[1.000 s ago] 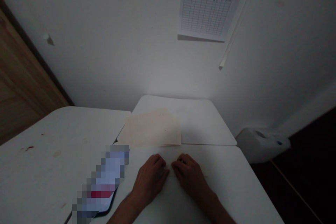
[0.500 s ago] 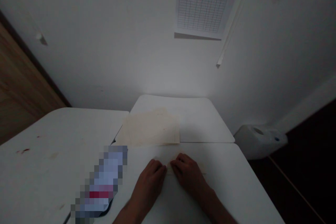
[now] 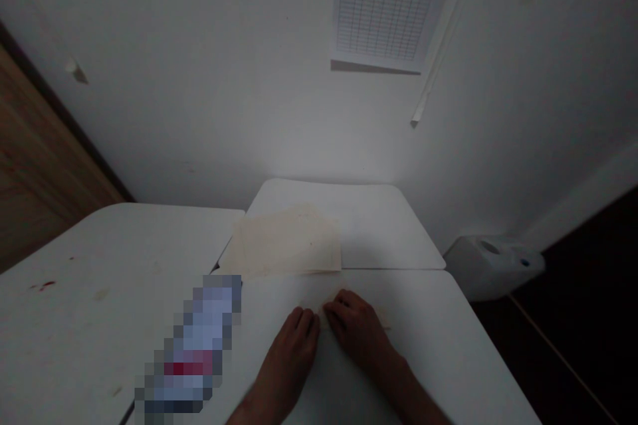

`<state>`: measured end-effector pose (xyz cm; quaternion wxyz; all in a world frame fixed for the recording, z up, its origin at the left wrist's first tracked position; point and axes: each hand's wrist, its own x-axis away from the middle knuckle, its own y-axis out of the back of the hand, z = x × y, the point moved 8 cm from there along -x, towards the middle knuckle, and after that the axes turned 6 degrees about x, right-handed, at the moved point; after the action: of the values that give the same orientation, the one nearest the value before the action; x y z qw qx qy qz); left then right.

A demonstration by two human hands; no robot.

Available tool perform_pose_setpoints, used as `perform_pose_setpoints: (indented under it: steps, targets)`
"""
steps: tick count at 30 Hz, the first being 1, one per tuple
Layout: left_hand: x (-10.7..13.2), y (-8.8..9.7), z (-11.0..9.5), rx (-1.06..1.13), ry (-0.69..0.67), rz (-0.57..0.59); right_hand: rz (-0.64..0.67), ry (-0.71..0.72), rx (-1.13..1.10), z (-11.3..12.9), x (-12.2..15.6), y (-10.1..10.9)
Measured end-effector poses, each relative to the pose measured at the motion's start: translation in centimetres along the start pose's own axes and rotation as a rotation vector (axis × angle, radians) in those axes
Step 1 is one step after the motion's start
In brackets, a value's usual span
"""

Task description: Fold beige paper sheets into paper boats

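Note:
On the white table [image 3: 448,358], a narrow pale beige strip [image 3: 383,320], perhaps a folded thin sheet, lies mostly covered by my right hand [image 3: 356,329]. The fingers of that hand are closed in a pinch at the strip's left part. Beside it, my left hand [image 3: 295,345] is closed, its fingers curled down onto the table close to the strip's left end. What lies under the left fingertips is hidden. Just beyond my hands is a flat layer of thin beige sheets [image 3: 284,246], their edges slightly uneven.
A phone-like object [image 3: 199,332], blurred out, lies left of my hands across a table joint. Another white tabletop [image 3: 149,246] with reddish stains adjoins on the left. A printed chart [image 3: 386,13] hangs on the wall ahead. A white plastic container [image 3: 493,269] stands beyond the right edge.
My left hand has shifted slightly right and turned, its fingers now more curled downward. My right hand has stayed almost in place on the strip.

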<state>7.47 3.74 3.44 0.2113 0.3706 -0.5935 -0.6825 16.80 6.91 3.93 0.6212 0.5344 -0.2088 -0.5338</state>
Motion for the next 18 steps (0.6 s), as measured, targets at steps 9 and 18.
perform_pose_setpoints:
  steps: [9, 18]
  targets:
    - [0.3, -0.4, -0.2, 0.005, -0.024, 0.076, -0.017, 0.009, 0.005, -0.2, 0.1, -0.3]
    - [0.9, -0.8, 0.0, 0.08, 0.02, 0.052, -0.001, 0.042, 0.025, 0.2, 0.1, 0.0]
